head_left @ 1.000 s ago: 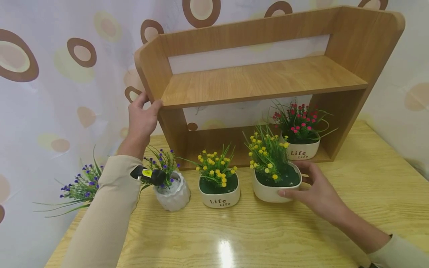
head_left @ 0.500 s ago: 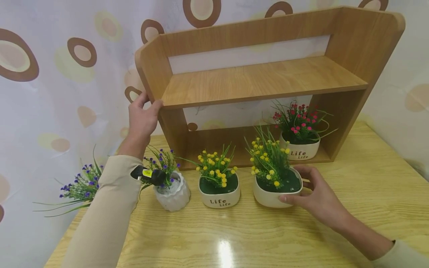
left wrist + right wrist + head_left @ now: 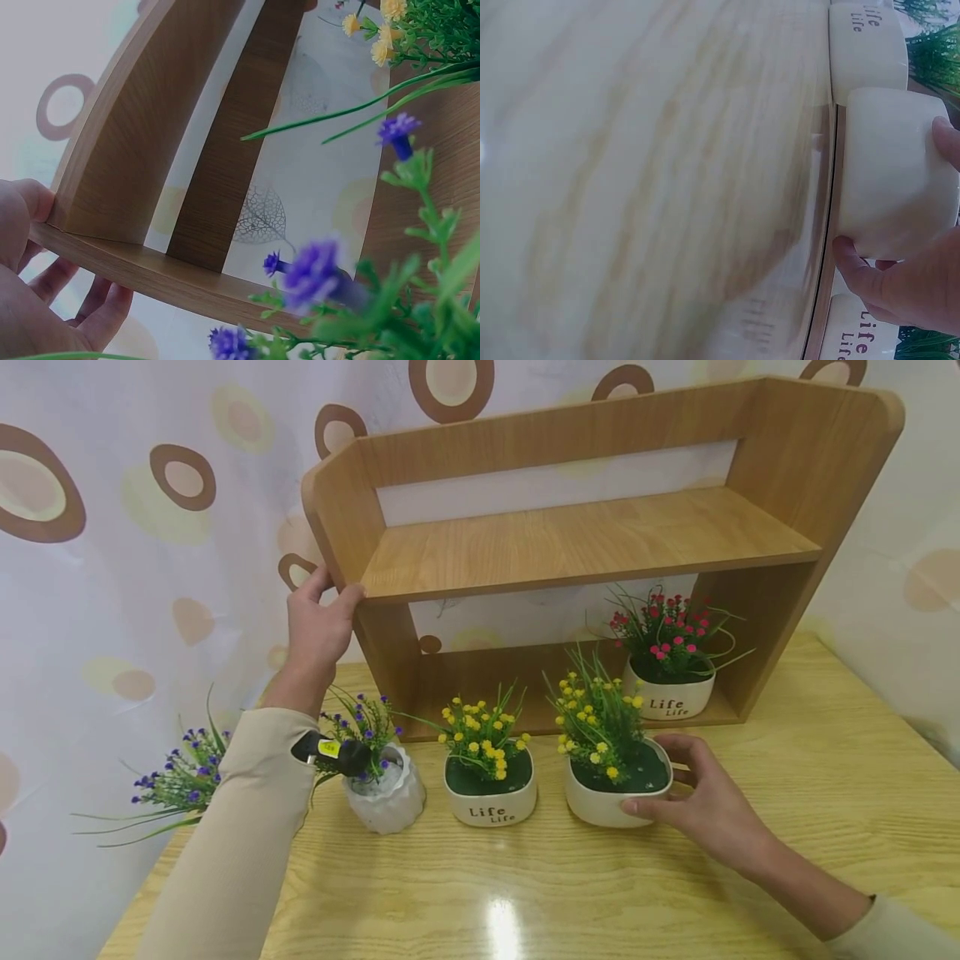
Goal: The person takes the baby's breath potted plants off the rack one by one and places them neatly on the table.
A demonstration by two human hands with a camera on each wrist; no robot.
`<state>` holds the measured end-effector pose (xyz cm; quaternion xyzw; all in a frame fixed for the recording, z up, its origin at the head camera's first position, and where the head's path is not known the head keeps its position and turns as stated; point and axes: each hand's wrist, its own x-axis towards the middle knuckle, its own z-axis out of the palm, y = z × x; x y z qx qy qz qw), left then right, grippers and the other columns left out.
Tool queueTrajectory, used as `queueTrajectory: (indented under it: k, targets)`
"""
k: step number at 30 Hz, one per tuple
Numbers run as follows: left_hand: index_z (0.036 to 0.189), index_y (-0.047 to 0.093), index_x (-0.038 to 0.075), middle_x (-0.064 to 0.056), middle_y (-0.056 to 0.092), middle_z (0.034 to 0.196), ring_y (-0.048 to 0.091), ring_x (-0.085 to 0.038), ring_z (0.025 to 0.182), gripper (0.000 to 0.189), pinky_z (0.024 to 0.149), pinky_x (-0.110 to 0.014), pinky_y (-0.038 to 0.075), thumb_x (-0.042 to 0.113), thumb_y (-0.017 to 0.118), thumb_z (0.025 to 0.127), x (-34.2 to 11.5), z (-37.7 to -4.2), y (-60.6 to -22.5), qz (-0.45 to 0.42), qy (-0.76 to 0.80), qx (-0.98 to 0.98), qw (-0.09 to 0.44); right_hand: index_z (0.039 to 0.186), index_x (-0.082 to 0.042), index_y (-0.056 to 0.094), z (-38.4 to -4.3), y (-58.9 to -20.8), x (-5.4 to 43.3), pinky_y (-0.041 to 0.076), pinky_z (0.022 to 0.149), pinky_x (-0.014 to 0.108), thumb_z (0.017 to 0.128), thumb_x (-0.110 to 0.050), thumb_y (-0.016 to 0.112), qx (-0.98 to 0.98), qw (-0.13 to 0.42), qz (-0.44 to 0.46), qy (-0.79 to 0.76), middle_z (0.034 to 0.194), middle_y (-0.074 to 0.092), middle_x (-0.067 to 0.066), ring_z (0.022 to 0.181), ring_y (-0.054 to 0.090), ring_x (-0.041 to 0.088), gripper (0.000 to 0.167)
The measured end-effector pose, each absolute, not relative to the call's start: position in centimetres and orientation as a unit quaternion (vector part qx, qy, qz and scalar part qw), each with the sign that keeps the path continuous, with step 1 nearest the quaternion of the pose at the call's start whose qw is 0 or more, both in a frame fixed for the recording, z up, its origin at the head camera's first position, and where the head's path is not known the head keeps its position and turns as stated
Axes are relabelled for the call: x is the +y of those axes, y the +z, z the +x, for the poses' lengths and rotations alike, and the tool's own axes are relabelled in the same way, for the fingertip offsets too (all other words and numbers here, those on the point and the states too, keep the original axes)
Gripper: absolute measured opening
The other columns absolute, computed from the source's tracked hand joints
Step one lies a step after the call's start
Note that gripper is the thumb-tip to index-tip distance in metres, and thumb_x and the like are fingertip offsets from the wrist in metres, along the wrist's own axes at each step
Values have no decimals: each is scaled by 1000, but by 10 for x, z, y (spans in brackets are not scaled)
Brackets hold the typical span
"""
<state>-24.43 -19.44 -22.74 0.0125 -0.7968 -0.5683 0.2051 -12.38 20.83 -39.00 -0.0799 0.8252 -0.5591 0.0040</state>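
My left hand (image 3: 321, 625) grips the left side panel of a two-tier wooden shelf (image 3: 592, 539), thumb in front and fingers behind, as the left wrist view shows. My right hand (image 3: 712, 802) holds a cream pot (image 3: 607, 806) of yellow flowers by its right side, with the thumb on the near face and fingers round the far side. The pot's visible side is plain in the right wrist view. Whether its base touches the table is hard to tell. Left of it stands another cream pot (image 3: 491, 810) of yellow flowers, marked "Life".
A cream pot (image 3: 667, 697) of red flowers sits at the right of the lower shelf. A white fluted pot (image 3: 386, 802) with purple flowers stands left on the wooden table (image 3: 420, 893). More purple flowers (image 3: 191, 768) show beyond my left sleeve.
The pot of yellow flowers in my right hand has come slightly down and toward me, then shifted a little left. My left hand stays on the shelf panel.
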Motion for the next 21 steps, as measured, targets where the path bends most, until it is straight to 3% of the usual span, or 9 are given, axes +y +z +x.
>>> queueTrajectory:
  k: [21]
  targets:
    - [143,58,16,-7,53,137,34,-21,140,44,115,-48,31,19,57,98,-194,-242,-228,7,-564,-798,213,148,1,30,-135,-393,206,51,85,27,80,-25,87,840,26,-68,-538,143,42,25,125,49,49,92]
